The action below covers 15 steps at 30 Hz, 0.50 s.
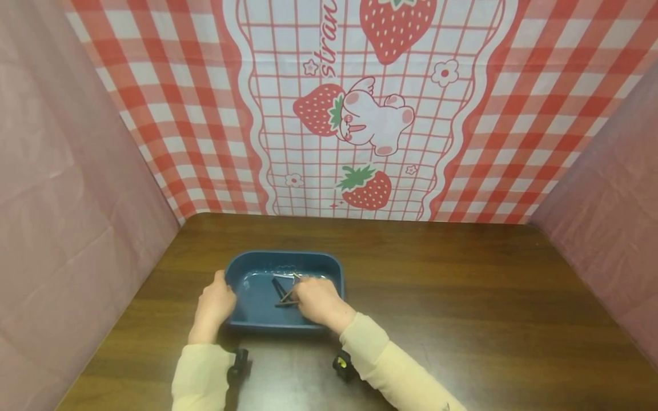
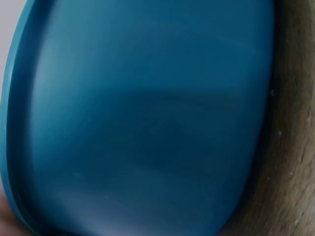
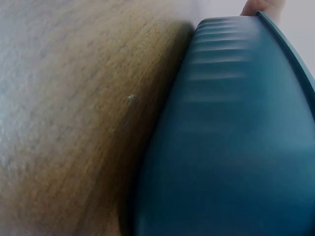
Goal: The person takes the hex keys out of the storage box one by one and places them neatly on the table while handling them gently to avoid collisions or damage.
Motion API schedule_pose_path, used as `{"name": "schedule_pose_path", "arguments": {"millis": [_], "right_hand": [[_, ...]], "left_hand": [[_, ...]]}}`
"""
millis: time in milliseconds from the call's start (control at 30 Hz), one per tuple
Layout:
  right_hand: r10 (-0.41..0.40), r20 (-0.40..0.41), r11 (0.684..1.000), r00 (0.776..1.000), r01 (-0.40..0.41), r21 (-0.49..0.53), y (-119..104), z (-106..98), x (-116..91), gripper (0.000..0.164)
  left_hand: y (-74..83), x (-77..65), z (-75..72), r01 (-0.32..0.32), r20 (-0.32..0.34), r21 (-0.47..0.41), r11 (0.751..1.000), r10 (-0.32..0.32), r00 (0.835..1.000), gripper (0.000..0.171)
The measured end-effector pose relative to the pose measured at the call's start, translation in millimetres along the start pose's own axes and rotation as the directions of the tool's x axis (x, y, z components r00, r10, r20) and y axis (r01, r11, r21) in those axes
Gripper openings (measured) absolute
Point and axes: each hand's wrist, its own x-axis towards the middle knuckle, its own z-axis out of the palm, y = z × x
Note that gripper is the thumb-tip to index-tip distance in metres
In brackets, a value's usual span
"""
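Left hand clamps the blue tray toward the left edge of the bench; right hand, pinch unclear, seemingly gathers slim sticks; lifting would need firm closure.

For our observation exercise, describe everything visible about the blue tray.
The blue tray is rectangular with rounded corners, raised walls and a smooth, glossy, plastic-looking surface. It sits upright on the table, thin sticks inside. The left hand grips its left end; whether the right hand touches it is unclear.
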Motion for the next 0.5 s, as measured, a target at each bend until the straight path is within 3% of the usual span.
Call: {"name": "schedule_pose_path", "arguments": {"millis": [500], "right_hand": [[0.005,-0.070,1.000,0.998,-0.003,0.018,4.6,0.4,-1.4,0.009]], "left_hand": [[-0.6,0.0,-0.4,-0.016,-0.007,-0.003,1.000,0.016,1.000,0.046]]}}
